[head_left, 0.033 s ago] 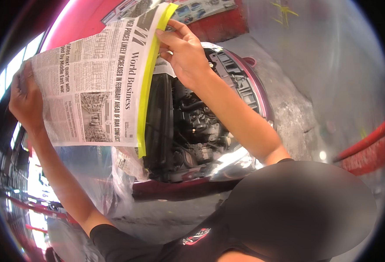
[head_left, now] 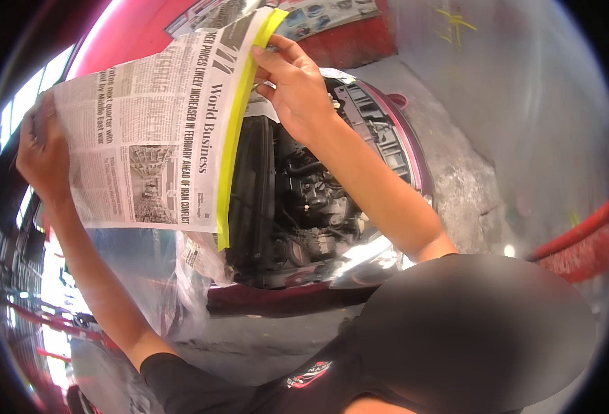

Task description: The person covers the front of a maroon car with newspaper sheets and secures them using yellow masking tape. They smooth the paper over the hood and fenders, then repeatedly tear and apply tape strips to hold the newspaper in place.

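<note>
A printed newspaper sheet [head_left: 121, 155] is spread between my two hands over the left part of a car's engine bay [head_left: 311, 200]. Yellow-green masking tape [head_left: 233, 145] runs along the sheet's right edge. My right hand [head_left: 296, 86] pinches the tape edge near its upper end, thumb on the front. At the sheet's left edge, my left hand [head_left: 44, 155] is closed on the paper, its fingertips partly in shadow. Below the sheet's lower right corner hangs a crumpled piece of masking paper [head_left: 204, 259] beside clear plastic film [head_left: 192, 297].
The car's dark red front edge [head_left: 422, 165] curves round the engine bay on the right. A maroon fender [head_left: 284, 301] lies along the near side. Red barriers [head_left: 574, 241] stand at the right, and a red board with pictures [head_left: 349, 34] is at the back.
Both hands and the sheet appear shifted very slightly to the right; both grips stay the same.
</note>
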Available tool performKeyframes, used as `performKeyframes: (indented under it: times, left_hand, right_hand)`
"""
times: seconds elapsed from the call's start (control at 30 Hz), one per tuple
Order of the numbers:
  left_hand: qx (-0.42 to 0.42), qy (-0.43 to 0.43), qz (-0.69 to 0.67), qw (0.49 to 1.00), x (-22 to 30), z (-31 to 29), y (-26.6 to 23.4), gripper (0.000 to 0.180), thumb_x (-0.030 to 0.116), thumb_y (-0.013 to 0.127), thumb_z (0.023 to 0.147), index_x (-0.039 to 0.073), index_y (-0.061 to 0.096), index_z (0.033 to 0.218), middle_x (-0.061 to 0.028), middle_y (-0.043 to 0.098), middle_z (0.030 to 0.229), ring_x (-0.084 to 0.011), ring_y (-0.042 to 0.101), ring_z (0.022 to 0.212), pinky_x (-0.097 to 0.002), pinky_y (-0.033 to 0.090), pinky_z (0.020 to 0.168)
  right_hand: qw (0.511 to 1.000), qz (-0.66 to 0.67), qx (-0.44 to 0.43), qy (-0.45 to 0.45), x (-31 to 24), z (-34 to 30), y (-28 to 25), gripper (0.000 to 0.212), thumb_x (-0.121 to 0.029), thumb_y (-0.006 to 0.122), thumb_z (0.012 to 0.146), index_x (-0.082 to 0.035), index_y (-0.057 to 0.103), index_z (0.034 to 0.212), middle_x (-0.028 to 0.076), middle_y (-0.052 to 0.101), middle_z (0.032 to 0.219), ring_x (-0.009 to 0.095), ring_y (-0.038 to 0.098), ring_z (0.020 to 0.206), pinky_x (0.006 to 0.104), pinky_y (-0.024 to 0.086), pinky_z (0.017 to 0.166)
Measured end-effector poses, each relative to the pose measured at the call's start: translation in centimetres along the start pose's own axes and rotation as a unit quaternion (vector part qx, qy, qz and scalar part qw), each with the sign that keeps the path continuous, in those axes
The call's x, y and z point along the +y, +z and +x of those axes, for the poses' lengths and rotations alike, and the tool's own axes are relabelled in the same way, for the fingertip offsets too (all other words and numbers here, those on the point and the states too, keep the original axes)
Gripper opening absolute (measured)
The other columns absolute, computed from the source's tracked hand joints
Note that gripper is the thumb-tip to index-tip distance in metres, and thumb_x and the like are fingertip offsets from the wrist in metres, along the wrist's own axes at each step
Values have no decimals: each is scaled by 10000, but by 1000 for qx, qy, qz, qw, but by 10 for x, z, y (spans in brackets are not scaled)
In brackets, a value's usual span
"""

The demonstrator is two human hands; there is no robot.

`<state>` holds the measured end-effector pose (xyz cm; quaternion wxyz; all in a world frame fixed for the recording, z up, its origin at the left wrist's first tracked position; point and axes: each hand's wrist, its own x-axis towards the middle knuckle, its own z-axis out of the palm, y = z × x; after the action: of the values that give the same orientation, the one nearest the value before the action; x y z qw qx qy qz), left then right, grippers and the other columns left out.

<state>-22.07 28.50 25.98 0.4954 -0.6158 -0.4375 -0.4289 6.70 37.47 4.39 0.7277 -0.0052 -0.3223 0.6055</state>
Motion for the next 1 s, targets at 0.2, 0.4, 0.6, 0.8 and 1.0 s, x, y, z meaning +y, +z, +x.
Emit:
performKeyframes:
  times: [0.2, 0.4, 0.6, 0.8, 1.0]
  left_hand:
    - [-43, -96, -1, 994, -20, 5, 14, 412, 456, 623, 1053, 92, 779, 1167, -114, 794, 974, -160, 739, 893, -303, 553, 815]
    - [23, -62, -10, 998, -20, -5, 22, 398, 428, 608, 1067, 90, 776, 1193, -132, 788, 944, -153, 734, 864, -302, 545, 789]
    - [-54, -147, -3, 988, -23, -2, 45, 475, 500, 612, 1039, 58, 782, 1063, -101, 703, 756, -151, 609, 703, -326, 506, 724]
    - [-38, -130, -1, 991, -36, -11, 69, 511, 494, 596, 1037, 15, 765, 982, -123, 647, 694, -189, 591, 652, -338, 480, 669]
    - [-28, -136, 3, 990, -52, -12, 50, 504, 504, 602, 1053, 35, 775, 995, -43, 680, 744, -107, 574, 702, -297, 467, 670]
  right_hand:
    - [998, 45, -32, 16, 7, 17, -5, 174, -305, 692, 1032, -142, 692, 1091, -23, 735, 999, 99, 651, 882, 287, 474, 774]
    - [996, 83, -31, 31, 16, 12, -5, 188, -327, 665, 1053, -144, 709, 1044, -42, 726, 911, 62, 636, 798, 252, 462, 715]
    - [997, 73, -19, 11, 27, 17, -6, 181, -307, 665, 1046, -128, 670, 1073, -4, 712, 976, 97, 636, 871, 281, 486, 751]
    - [996, 78, -32, 3, 33, 20, 3, 195, -319, 672, 1044, -126, 678, 1071, -11, 721, 969, 101, 650, 849, 290, 490, 744]
    - [994, 97, -29, 28, 44, 12, 10, 247, -362, 672, 1045, -123, 692, 984, -34, 707, 863, 60, 612, 741, 242, 447, 672]
